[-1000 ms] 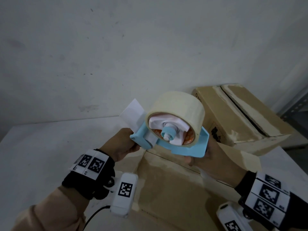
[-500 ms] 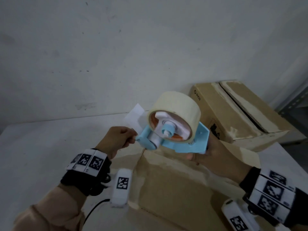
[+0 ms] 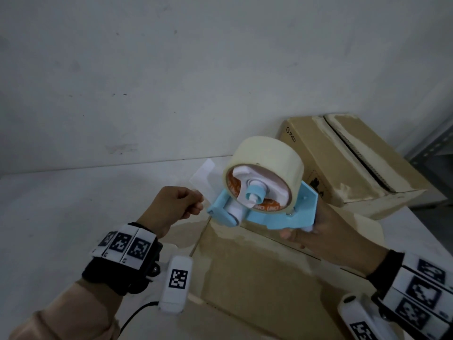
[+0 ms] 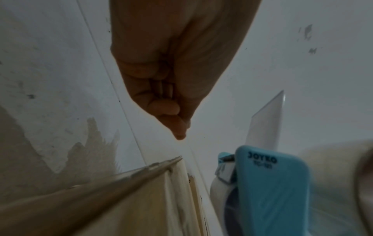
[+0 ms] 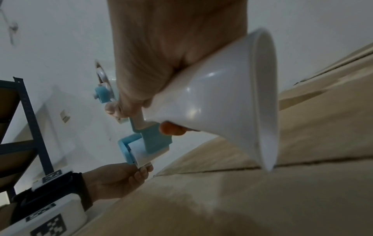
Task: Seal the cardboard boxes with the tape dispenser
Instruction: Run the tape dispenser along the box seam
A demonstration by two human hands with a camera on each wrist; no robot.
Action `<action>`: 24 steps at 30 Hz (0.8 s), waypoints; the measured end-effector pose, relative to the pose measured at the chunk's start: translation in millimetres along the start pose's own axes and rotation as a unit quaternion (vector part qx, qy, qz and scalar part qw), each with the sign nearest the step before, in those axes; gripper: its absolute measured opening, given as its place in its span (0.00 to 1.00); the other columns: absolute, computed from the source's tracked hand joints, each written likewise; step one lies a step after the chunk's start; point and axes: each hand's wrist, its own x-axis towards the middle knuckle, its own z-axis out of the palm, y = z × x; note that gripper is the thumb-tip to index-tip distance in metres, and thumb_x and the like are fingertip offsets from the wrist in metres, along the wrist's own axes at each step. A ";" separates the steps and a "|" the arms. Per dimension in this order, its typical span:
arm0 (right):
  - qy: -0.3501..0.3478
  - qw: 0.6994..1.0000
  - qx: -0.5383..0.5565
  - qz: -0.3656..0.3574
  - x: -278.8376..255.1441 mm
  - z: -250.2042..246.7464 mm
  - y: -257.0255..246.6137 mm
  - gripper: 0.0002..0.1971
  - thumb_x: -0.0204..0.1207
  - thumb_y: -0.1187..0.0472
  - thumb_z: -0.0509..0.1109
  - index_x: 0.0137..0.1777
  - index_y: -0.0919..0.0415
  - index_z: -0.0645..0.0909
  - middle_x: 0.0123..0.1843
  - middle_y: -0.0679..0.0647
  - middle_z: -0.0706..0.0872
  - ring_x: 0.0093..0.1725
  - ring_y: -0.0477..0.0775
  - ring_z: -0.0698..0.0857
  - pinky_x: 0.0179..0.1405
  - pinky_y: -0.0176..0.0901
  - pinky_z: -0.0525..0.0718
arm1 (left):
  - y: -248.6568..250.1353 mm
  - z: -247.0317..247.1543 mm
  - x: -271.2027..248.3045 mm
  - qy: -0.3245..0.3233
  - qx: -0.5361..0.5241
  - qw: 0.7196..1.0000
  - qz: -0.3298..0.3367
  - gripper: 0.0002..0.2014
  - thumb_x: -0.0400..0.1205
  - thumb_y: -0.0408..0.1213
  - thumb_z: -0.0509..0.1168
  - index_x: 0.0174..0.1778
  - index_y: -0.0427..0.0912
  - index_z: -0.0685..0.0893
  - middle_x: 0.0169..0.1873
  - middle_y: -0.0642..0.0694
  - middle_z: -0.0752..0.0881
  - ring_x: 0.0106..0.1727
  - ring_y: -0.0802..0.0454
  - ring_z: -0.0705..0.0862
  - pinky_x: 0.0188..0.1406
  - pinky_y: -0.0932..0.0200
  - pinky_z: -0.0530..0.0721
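Observation:
A light-blue tape dispenser (image 3: 289, 212) carrying a cream tape roll (image 3: 266, 160) hangs in the air over a cardboard box (image 3: 257, 273). My right hand (image 3: 301, 234) grips its white handle (image 5: 218, 108) from below. My left hand (image 3: 196, 207) sits just left of the front roller (image 3: 232, 213), thumb and fingers pinched on the thin clear tape end. In the left wrist view the pinched fingertips (image 4: 178, 127) are above the box corner (image 4: 173, 161), with the blue dispenser (image 4: 270, 183) to the right. A pale plastic flap (image 3: 203, 173) sticks up from the dispenser's front.
A second cardboard box (image 3: 343, 163) with an open top seam stands at the back right against the white wall (image 3: 171, 82). Both boxes sit on a white table (image 3: 61, 204). A dark metal shelf (image 5: 26, 127) appears in the right wrist view.
The dispenser has tipped so its front roller points lower and to the left. My left hand has come off the dispenser's front and now pinches at the tape end beside it.

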 end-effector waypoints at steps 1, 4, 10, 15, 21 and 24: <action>-0.001 1.000 -0.002 0.004 -0.3 -0.1 0.7 0.16 0.64 0.47 0.77 0.52 0.42 0.81 0.48 0.43 0.88 0.47 0.42 0.87 0.44 0.32 0.82 | -1.8 -0.7 0.3 0.006 0.002 1.000 0.001 0.13 0.80 0.28 0.61 0.30 0.39 0.82 0.14 0.53 0.83 0.17 0.66 0.78 0.20 0.77 0.76; 0.009 1.000 -0.004 0.015 -6.4 -2.4 5.0 0.19 0.62 0.42 0.78 0.51 0.47 0.82 0.47 0.47 0.89 0.45 0.44 0.87 0.42 0.35 0.82 | -10.2 -12.4 4.5 0.060 -0.006 0.998 0.004 0.13 0.81 0.32 0.63 0.30 0.40 0.82 0.19 0.51 0.84 0.20 0.64 0.79 0.23 0.73 0.77; 0.018 0.997 -0.061 0.052 -14.1 -12.4 13.8 0.38 0.52 0.27 0.74 0.55 0.53 0.77 0.51 0.42 0.88 0.48 0.41 0.87 0.49 0.39 0.85 | -17.7 -30.8 5.1 0.037 0.013 0.999 -0.007 0.10 0.80 0.39 0.66 0.35 0.40 0.85 0.22 0.51 0.87 0.21 0.66 0.82 0.24 0.72 0.79; 0.008 0.998 -0.042 0.055 -19.0 -10.7 1.4 0.20 0.65 0.50 0.78 0.55 0.54 0.80 0.52 0.44 0.88 0.46 0.40 0.87 0.41 0.30 0.84 | -24.0 -27.1 0.4 0.037 0.015 0.999 -0.009 0.09 0.77 0.41 0.69 0.35 0.40 0.86 0.22 0.53 0.88 0.23 0.66 0.83 0.32 0.66 0.77; 0.018 0.997 -0.058 0.045 -19.9 -7.9 -6.9 0.14 0.66 0.60 0.74 0.51 0.53 0.79 0.42 0.34 0.88 0.36 0.32 0.85 0.29 0.20 0.77 | -23.2 -25.6 1.7 0.055 -0.005 0.998 0.004 0.10 0.77 0.41 0.69 0.34 0.40 0.85 0.20 0.53 0.87 0.21 0.66 0.83 0.30 0.66 0.76; 0.015 0.998 -0.052 0.045 -19.1 -7.9 -5.9 0.14 0.69 0.58 0.75 0.53 0.54 0.79 0.46 0.35 0.89 0.41 0.33 0.86 0.34 0.21 0.79 | -25.5 -24.3 3.3 0.062 -0.015 0.998 0.003 0.10 0.77 0.42 0.69 0.33 0.40 0.85 0.19 0.53 0.86 0.21 0.65 0.82 0.30 0.65 0.76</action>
